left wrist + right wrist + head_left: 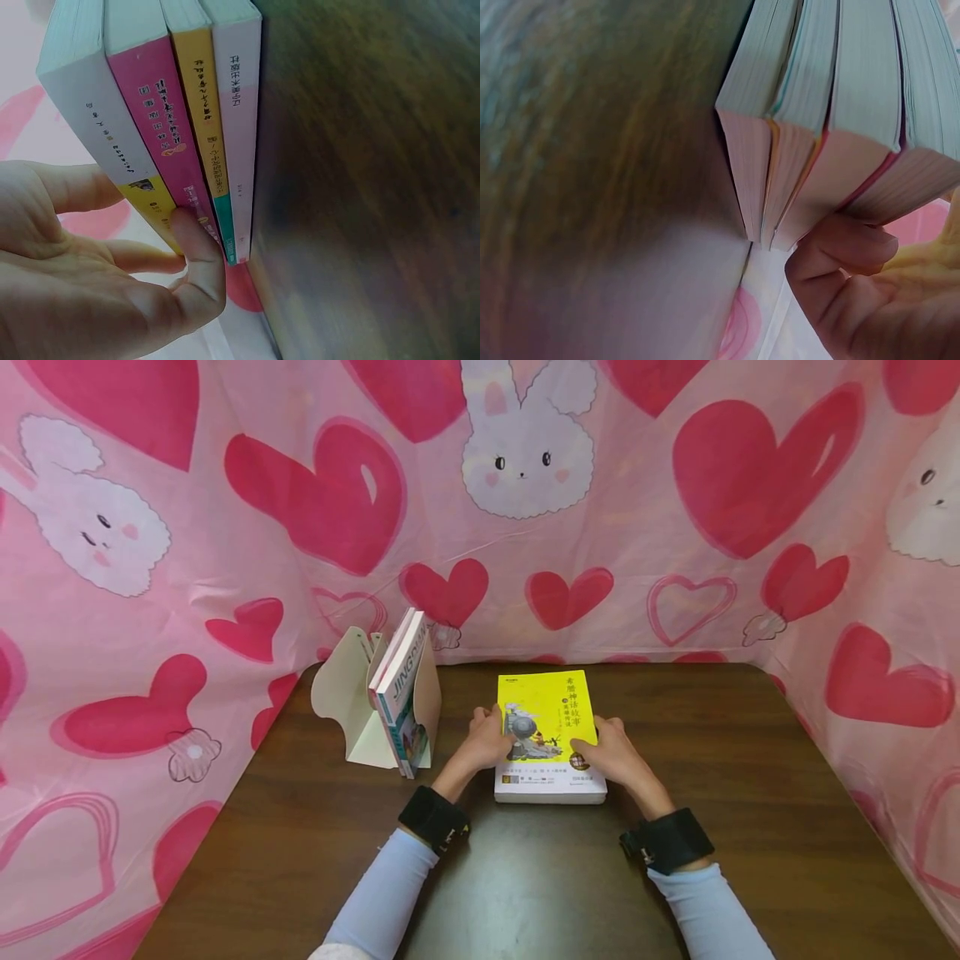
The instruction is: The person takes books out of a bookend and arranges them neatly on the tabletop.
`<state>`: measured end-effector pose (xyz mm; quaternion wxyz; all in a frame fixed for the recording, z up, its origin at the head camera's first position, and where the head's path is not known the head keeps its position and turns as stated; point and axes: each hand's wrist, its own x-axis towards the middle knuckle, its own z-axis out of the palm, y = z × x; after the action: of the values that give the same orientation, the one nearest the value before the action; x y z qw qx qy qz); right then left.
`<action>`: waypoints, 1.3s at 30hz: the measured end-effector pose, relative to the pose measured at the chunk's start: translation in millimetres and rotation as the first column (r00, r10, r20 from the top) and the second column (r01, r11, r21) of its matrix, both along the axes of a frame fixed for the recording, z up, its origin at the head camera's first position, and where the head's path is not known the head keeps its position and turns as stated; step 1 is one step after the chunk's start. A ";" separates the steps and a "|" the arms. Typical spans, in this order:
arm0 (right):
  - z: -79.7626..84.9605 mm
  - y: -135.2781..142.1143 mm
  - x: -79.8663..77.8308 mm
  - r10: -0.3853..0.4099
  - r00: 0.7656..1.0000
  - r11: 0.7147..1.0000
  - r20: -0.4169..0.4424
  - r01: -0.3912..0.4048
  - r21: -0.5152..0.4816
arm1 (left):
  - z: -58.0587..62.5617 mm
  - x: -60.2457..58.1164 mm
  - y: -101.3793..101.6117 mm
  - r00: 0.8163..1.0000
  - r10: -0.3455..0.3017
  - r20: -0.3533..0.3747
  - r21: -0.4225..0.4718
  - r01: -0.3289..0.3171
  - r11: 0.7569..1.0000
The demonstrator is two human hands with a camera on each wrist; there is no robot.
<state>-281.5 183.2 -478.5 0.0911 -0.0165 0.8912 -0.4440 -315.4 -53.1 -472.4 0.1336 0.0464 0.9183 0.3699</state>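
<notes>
A yellow-and-white book (543, 697) lies on top of a flat stack in the middle of the table. Beneath it, the left wrist view shows a magenta book (150, 94), an orange-and-teal book (198, 97) and a pale pink book (238, 127). My left hand (489, 740) grips the yellow book at its spine side, with one bent finger near the seam with the magenta book. From the opposite side my right hand (617, 750) grips it, its thumb on the cover. A curled finger (847, 244) touches the page edges in the right wrist view.
Left of the stack stands a cream bookend (365, 747), with upright books (401, 668) leaning in its right part. The brown wooden table (720, 727) ends at a pink curtain (637, 485) printed with hearts and rabbits, behind and on both sides.
</notes>
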 end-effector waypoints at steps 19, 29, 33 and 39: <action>0.1 1.6 4.2 0.021 1.000 1.000 0.001 -0.021 -0.015 | -2.0 1.1 1.0 0.999 -0.029 -0.022 -0.001 0.029 1.000; -1.8 1.9 2.9 0.031 0.999 1.000 -0.010 -0.031 0.000 | -2.2 0.5 -3.2 0.999 -0.039 -0.022 0.003 0.039 0.999; -2.4 2.1 2.6 0.036 0.999 0.999 -0.018 -0.036 0.000 | -2.0 1.1 -4.6 0.999 -0.040 -0.023 0.013 0.040 0.999; -2.8 1.6 3.1 0.034 0.999 0.999 0.001 -0.034 0.005 | -2.1 2.3 -7.0 0.998 -0.047 -0.044 0.010 0.048 0.999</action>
<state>-278.4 184.8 -481.3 0.0992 -0.0313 0.8918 -0.4402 -313.2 -60.1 -474.5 0.1221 0.0770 0.9175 0.3705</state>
